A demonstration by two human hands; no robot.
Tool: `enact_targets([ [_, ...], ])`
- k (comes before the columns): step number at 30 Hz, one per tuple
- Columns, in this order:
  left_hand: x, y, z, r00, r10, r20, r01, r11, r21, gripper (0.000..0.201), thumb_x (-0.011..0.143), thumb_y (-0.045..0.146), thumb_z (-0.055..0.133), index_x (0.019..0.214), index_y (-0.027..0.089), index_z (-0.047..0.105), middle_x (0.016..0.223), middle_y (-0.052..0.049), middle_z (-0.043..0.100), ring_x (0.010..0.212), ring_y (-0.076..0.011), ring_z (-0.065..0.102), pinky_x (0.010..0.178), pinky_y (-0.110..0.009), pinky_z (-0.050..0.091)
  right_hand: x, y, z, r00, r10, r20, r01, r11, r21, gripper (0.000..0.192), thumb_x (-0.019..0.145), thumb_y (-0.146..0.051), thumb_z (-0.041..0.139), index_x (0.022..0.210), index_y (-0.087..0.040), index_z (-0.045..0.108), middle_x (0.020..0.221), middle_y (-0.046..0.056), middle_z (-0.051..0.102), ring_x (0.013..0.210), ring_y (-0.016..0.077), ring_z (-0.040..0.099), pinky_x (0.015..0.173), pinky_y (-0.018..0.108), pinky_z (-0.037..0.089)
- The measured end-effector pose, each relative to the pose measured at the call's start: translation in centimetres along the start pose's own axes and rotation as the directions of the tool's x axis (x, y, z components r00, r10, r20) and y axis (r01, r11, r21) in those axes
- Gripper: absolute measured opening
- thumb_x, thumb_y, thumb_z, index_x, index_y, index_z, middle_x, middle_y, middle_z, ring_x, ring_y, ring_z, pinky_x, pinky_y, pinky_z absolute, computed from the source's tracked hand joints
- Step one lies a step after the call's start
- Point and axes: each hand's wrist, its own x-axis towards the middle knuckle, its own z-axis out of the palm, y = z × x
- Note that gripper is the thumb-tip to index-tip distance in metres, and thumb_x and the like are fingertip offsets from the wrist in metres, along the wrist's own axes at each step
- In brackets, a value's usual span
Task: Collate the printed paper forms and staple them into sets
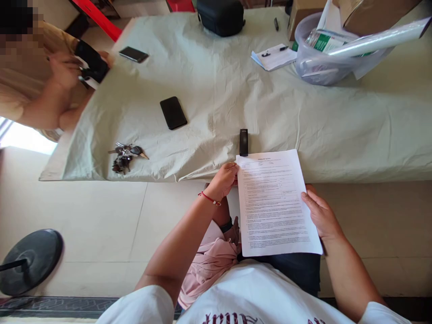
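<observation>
Printed sheets of paper, possibly a small stack, are held up between my hands at the table's front edge. My left hand pinches the left edge near the top corner, and a red bracelet circles that wrist. On the right edge, my right hand grips with the thumb on top and the fingers hidden beneath. Just beyond the paper's top left corner lies a narrow black object that looks like a stapler, touched by neither hand.
The cloth-covered table holds keys, a black phone, another phone, a black case, a notepad and a filled plastic basket. Another person's hands hold something at the left. A round black base stands on the floor.
</observation>
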Motion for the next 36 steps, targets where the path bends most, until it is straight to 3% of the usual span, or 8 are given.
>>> enact_targets([
  [4, 0.0, -0.1, 0.2, 1.000, 0.017, 0.003, -0.017, 1.000, -0.006, 0.020, 0.093, 0.023, 0.073, 0.078, 0.019, 0.062, 0.077, -0.002, 0.066, 0.071, -0.0135, 0.064, 0.066, -0.025, 0.055, 0.2, -1.1, 0.2, 0.992, 0.091, 0.090, -0.095, 0.995, 0.041, 0.064, 0.072, -0.078, 0.096, 0.111, -0.028, 0.088, 0.107, 0.006, 0.089, 0.107, 0.0318, 0.085, 0.100, 0.043, 0.070],
  [16, -0.3, 1.1, 1.3, 1.000, -0.030, -0.005, 0.031, 0.999, 0.042, 0.031, 0.100, 0.011, 0.061, 0.070, 0.020, 0.057, 0.063, 0.003, 0.054, 0.054, -0.0086, 0.051, 0.060, -0.021, 0.051, 1.2, -0.4, 0.8, 0.997, -0.064, 0.032, 0.064, 0.998, -0.019, 0.057, 0.080, -0.079, 0.089, 0.108, -0.029, 0.085, 0.108, 0.005, 0.087, 0.113, 0.0343, 0.082, 0.104, 0.049, 0.066],
  [22, -0.4, 4.7, -0.4, 0.992, -0.086, -0.095, 0.114, 0.930, 0.349, 0.029, 0.102, 0.017, 0.063, 0.073, 0.018, 0.069, 0.069, -0.011, 0.075, 0.066, -0.0218, 0.075, 0.067, -0.033, 0.063, 1.2, -0.3, 1.0, 0.998, -0.042, 0.039, 0.043, 0.999, -0.031, 0.063, 0.079, -0.082, 0.089, 0.107, -0.026, 0.085, 0.107, 0.006, 0.087, 0.101, 0.0313, 0.082, 0.097, 0.046, 0.065],
  [26, 0.5, 8.1, -2.1, 0.980, 0.094, -0.176, -0.011, 0.906, 0.423, 0.026, 0.097, 0.011, 0.067, 0.072, 0.019, 0.066, 0.071, -0.008, 0.075, 0.068, -0.0180, 0.072, 0.071, -0.030, 0.059, 1.4, 0.0, 1.0, 0.998, -0.037, 0.044, 0.038, 0.999, -0.007, 0.063, 0.079, -0.081, 0.090, 0.107, -0.025, 0.084, 0.105, 0.006, 0.086, 0.097, 0.0295, 0.082, 0.095, 0.045, 0.066],
  [28, 1.6, 9.6, -2.3, 0.943, 0.310, -0.121, -0.193, 0.806, 0.559, 0.020, 0.100, 0.014, 0.064, 0.081, 0.019, 0.068, 0.085, -0.009, 0.078, 0.078, -0.0206, 0.075, 0.075, -0.032, 0.057, 1.5, 0.0, 1.1, 0.998, -0.041, 0.047, 0.041, 0.999, 0.004, 0.063, 0.078, -0.081, 0.090, 0.107, -0.026, 0.084, 0.107, 0.006, 0.086, 0.098, 0.0295, 0.082, 0.095, 0.045, 0.067],
  [31, 4.7, 11.1, -1.3, 0.824, 0.566, -0.029, -0.356, 0.558, 0.750, 0.025, 0.104, 0.020, 0.060, 0.079, 0.023, 0.060, 0.086, -0.009, 0.073, 0.088, -0.0233, 0.070, 0.089, -0.038, 0.056, 1.5, 0.0, 1.3, 0.998, -0.035, 0.047, 0.034, 0.999, 0.024, 0.062, 0.077, -0.080, 0.092, 0.110, -0.028, 0.085, 0.109, 0.005, 0.086, 0.101, 0.0305, 0.082, 0.099, 0.047, 0.067],
  [34, 8.8, 11.2, 0.9, 0.764, 0.631, 0.137, -0.442, 0.357, 0.823, 0.033, 0.107, 0.025, 0.056, 0.074, 0.026, 0.051, 0.086, -0.008, 0.069, 0.096, -0.0264, 0.067, 0.105, -0.044, 0.053, 1.4, -0.2, 1.6, 0.999, -0.015, 0.046, 0.014, 0.999, 0.040, 0.061, 0.075, -0.080, 0.093, 0.107, -0.029, 0.085, 0.106, 0.005, 0.086, 0.102, 0.0318, 0.083, 0.099, 0.048, 0.067],
  [36, 11.1, 10.4, 2.5, 0.768, 0.617, 0.170, -0.462, 0.350, 0.815, 0.033, 0.106, 0.023, 0.056, 0.073, 0.026, 0.051, 0.094, -0.010, 0.072, 0.108, -0.0280, 0.068, 0.114, -0.046, 0.049, 1.4, -0.3, 1.8, 0.999, -0.021, 0.046, 0.020, 0.999, 0.033, 0.060, 0.075, -0.080, 0.093, 0.105, -0.028, 0.085, 0.105, 0.005, 0.086, 0.105, 0.0323, 0.083, 0.097, 0.047, 0.067],
])
